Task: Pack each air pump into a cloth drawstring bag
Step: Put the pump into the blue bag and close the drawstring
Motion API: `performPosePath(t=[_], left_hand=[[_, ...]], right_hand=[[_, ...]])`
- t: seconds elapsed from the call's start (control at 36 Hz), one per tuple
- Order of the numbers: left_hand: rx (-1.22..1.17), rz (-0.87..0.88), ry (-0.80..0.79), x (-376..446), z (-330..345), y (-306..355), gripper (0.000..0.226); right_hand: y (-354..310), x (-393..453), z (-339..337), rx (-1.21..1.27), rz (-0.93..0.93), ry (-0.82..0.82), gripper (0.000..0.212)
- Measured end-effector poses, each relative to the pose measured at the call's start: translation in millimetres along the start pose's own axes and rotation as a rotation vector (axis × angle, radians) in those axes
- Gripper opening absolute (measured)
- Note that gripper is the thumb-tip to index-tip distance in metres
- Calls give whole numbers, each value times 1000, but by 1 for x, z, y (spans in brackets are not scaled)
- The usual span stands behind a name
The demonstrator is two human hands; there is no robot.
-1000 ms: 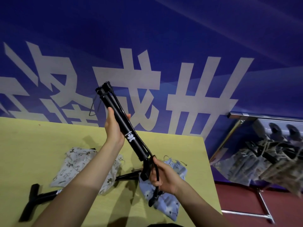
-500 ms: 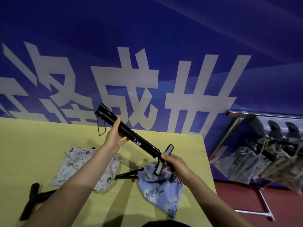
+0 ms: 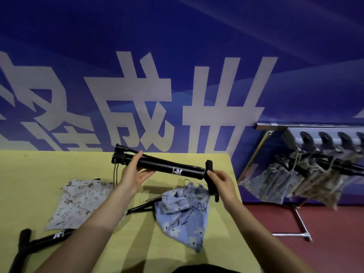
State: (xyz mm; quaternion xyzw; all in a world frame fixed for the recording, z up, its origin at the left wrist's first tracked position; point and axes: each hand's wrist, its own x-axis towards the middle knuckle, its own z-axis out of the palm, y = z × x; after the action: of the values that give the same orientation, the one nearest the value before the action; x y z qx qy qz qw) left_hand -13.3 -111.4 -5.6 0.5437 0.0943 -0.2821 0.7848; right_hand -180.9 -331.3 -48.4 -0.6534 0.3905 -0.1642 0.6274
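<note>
Yellow tabletop (image 3: pixel 39 174) below, the air pump (image 3: pixel 169 169) has swung down from near upright to almost level. Left hand (image 3: pixel 134 176) grips its barrel, right hand (image 3: pixel 222 182) pinches the T-handle (image 3: pixel 210 174), probably lining up with the blue drawstring bag (image 3: pixel 185 215).

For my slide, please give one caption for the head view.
Both hands hold a black air pump above a blue drawstring bag.
</note>
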Motion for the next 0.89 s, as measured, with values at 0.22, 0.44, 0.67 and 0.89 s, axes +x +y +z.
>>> performPosePath(t=[0.22, 0.44, 0.67, 0.89], left_hand=[[-69, 76, 18, -7, 22, -27, 70], [-64, 64, -56, -28, 41, -48, 65], [209, -370, -206, -25, 17, -67, 79], [533, -522, -55, -18, -58, -75, 110]], right_hand=[[9, -19, 0, 246, 310, 96, 45], [-34, -7, 19, 773, 436, -315, 47], [-34, 23, 17, 622, 374, -84, 20], [-33, 36, 4, 342, 177, -3, 6]])
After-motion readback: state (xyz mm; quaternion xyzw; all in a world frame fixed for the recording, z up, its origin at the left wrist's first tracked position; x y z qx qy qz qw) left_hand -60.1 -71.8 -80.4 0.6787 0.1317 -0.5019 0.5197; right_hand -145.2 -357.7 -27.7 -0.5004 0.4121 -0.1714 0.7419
